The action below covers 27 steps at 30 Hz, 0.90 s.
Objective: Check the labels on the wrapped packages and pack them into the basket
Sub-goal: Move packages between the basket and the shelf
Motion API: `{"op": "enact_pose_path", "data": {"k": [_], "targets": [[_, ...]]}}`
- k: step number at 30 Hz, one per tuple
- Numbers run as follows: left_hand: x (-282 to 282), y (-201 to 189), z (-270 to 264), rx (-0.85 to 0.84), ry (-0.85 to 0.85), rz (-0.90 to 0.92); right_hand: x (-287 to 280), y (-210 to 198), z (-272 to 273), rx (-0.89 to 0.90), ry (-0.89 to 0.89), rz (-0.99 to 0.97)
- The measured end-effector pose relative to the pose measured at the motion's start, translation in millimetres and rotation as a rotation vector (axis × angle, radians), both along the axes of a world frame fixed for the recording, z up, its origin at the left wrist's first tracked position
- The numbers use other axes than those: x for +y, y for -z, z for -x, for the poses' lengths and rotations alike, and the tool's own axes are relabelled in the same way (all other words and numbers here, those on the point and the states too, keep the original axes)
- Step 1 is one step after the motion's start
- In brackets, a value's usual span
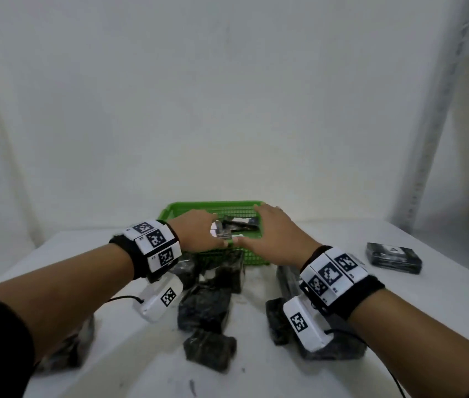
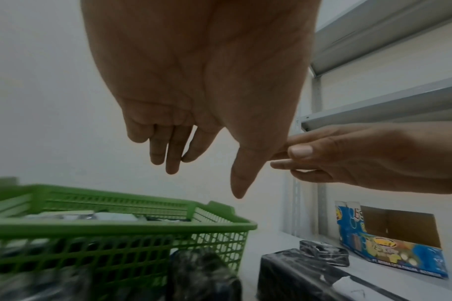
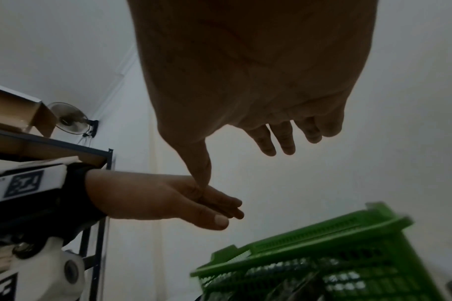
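Note:
A green mesh basket (image 1: pixel 180 208) stands at the table's far middle, with dark wrapped packages (image 1: pixel 239 224) carrying white labels inside it. My left hand (image 1: pixel 198 232) and right hand (image 1: pixel 267 228) hover over the basket, palms down, fingers straight and relaxed, holding nothing. In the left wrist view my left hand (image 2: pixel 194 142) hangs above the basket's rim (image 2: pixel 122 224), with my right hand (image 2: pixel 348 158) beside it. The right wrist view shows my right hand (image 3: pixel 258 132) above the basket (image 3: pixel 310 240). Several black wrapped packages (image 1: pixel 204 305) lie on the table in front of the basket.
Another wrapped package (image 1: pixel 394 257) lies apart at the right on the white table (image 1: pixel 256 377). A metal shelf upright (image 1: pixel 440 110) rises at the right, and an open blue carton (image 2: pixel 389 240) sits on the shelf. A wall stands close behind the basket.

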State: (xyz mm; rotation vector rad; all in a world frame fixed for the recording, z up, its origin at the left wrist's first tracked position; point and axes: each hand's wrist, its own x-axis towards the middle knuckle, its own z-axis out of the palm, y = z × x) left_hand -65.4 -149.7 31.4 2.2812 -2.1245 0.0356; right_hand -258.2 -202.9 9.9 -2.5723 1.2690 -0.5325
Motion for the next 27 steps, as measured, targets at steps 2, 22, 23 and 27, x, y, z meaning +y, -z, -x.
{"op": "enact_pose_path", "data": {"k": [2,22,23,27], "targets": [[11,7,-20,0.033,-0.015,-0.010,11,8,-21,0.030,-0.038,-0.024],[66,77,-42,0.337,0.212,-0.328,58,74,-53,0.303,-0.180,-0.177],[65,77,-41,0.352,0.209,-0.318,59,74,-52,0.313,-0.188,-0.175],[63,83,-44,0.421,0.180,-0.212,64,70,-50,0.320,-0.199,-0.140]]}}
